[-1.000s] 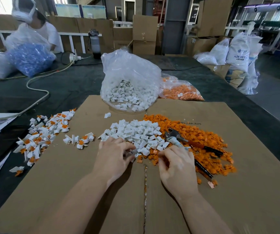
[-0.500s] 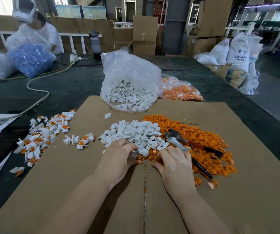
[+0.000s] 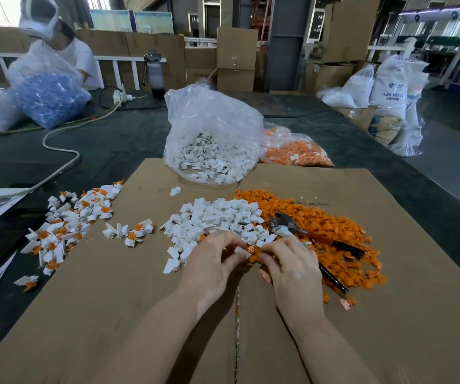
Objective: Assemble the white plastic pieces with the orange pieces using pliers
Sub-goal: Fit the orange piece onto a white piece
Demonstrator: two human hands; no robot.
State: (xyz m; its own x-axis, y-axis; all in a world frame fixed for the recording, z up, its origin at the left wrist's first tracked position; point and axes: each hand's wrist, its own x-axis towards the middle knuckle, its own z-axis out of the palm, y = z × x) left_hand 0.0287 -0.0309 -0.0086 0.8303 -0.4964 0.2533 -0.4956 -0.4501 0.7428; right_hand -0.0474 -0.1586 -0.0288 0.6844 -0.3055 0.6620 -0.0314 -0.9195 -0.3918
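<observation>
Both hands have closed in on each other since a second ago, and now they meet fingertip to fingertip at the near edge of the piles. Left hand (image 3: 212, 261) pinches a small white plastic piece (image 3: 242, 252), fingers curled round it; right hand (image 3: 292, 266) pinches a small round orange plastic piece (image 3: 251, 248) and holds it right against the white one, the two parts touching between the fingertips. Whether they are already joined, I cannot tell.

Just beyond the hands sits the loose heap of white plastic pieces (image 3: 217, 217), and touching its right side spreads the wide heap of orange plastic pieces (image 3: 320, 225). Lying on that orange heap, untouched, are the metal pliers with dark red-and-black handles (image 3: 301, 232), jaws pointing away, handles running back past the right hand.

Off to the left, a scatter of finished white-and-orange assemblies (image 3: 68, 225) spills from the flat brown cardboard sheet (image 3: 112, 300) onto the dark surface (image 3: 107, 145), with a smaller cluster (image 3: 129, 232) nearer the middle. At the far edge of the cardboard stands a clear plastic bag of white pieces (image 3: 212, 134), and just beside it on the right a clear bag of orange pieces (image 3: 295, 151).

Across the surface, another person in white (image 3: 57, 56) sits behind a bag of blue parts (image 3: 49, 101).
</observation>
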